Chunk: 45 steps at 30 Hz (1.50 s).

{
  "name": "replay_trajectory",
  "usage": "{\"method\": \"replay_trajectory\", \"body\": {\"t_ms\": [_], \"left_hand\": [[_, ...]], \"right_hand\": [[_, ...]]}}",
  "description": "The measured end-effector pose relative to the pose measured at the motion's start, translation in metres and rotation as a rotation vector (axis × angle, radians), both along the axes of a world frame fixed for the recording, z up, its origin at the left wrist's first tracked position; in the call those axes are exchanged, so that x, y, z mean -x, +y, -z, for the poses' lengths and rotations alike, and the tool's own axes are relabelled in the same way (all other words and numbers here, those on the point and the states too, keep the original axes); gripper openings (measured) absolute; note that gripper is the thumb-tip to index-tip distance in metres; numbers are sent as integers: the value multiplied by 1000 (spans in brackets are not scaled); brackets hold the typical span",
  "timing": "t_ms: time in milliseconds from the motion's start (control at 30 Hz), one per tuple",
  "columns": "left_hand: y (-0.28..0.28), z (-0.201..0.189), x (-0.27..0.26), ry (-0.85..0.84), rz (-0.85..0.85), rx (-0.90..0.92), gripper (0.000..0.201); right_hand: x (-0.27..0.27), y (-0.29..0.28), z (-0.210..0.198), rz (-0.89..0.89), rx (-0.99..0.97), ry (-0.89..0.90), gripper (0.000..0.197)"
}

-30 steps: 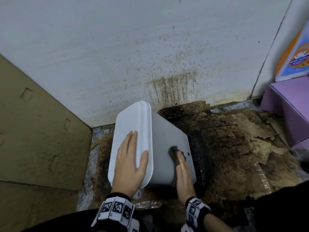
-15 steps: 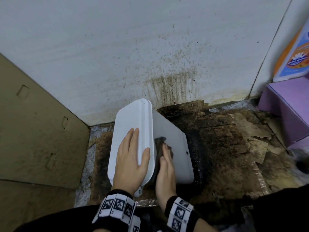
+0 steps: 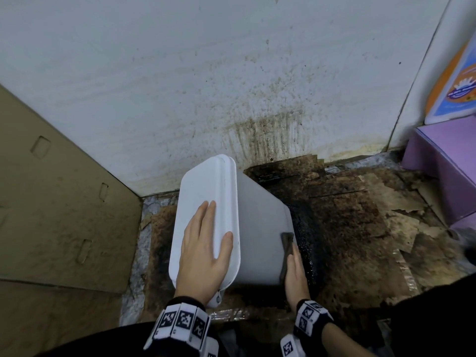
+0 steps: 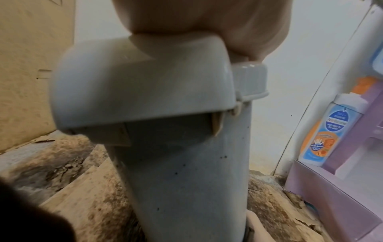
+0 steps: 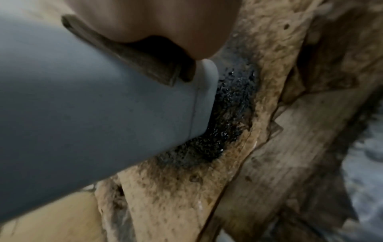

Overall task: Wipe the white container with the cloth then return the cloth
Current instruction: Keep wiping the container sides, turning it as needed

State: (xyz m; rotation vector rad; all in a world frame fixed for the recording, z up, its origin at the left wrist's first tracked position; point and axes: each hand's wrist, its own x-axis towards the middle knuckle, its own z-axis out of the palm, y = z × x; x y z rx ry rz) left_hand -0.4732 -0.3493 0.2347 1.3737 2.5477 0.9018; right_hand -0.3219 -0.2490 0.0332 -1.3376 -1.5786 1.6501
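Observation:
The white container (image 3: pixel 260 235) stands tilted on the dirty floor, its lid facing up and left. My left hand (image 3: pixel 203 248) lies flat on the lid with straight fingers, the thumb at the lid's right edge. My right hand (image 3: pixel 295 269) presses a dark cloth (image 3: pixel 287 243) with flat fingers against the container's side, close to its lower right edge. In the right wrist view the cloth (image 5: pixel 128 54) is squeezed between the palm (image 5: pixel 155 19) and the grey-white wall (image 5: pixel 82 98). The left wrist view shows the container (image 4: pixel 182 172) from its near end, speckled with dark spots.
A black greasy patch (image 3: pixel 306 233) lies right beside the container's base. Peeling stained cardboard (image 3: pixel 373 215) covers the floor. A cardboard sheet (image 3: pixel 56 215) stands at the left, a stained wall (image 3: pixel 231 86) behind. At the right are a purple box (image 3: pixel 448 171) and a soap bottle (image 4: pixel 329 131).
My right hand slid the cloth left to the lid's edge, then back right and down to the lower edge near the base. The left hand stayed on the lid.

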Motion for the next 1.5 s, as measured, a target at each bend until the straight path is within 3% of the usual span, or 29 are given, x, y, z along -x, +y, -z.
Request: {"method": "replay_trajectory", "body": {"t_ms": [133, 267, 467, 567, 667, 800, 933, 1100, 1200, 1300, 1400, 1500], "left_hand": [[-1, 0, 0, 2, 3, 2, 67], [0, 0, 1, 5, 4, -2, 67], [3, 3, 1, 21, 5, 5, 68], [3, 2, -1, 16, 5, 9, 68], [3, 1, -3, 12, 9, 3, 68], [4, -1, -4, 11, 9, -9, 67], [5, -3, -7, 16, 11, 0, 67], [5, -3, -6, 36, 13, 7, 67], [6, -2, -7, 25, 15, 8, 68], [7, 0, -6, 38, 14, 9, 68], [6, 1, -4, 34, 9, 13, 68], [5, 0, -4, 21, 12, 11, 68]], "right_hand": [[10, 0, -3, 96, 75, -34, 50], [30, -19, -49, 132, 71, 40, 55], [50, -53, -122, -32, -131, 236, 51], [37, -47, -116, -121, -293, 182, 52], [19, -27, -78, -206, -378, 134, 49], [6, -2, -26, -91, -149, 77, 41], [5, 8, -7, -17, 37, -9, 44], [25, 4, -42, 75, 123, -34, 48], [41, -18, -89, 51, 25, 116, 57], [52, -41, -125, -42, -117, 242, 52], [44, -45, -124, -115, -280, 229, 50], [27, -32, -90, -188, -394, 161, 49]]}}
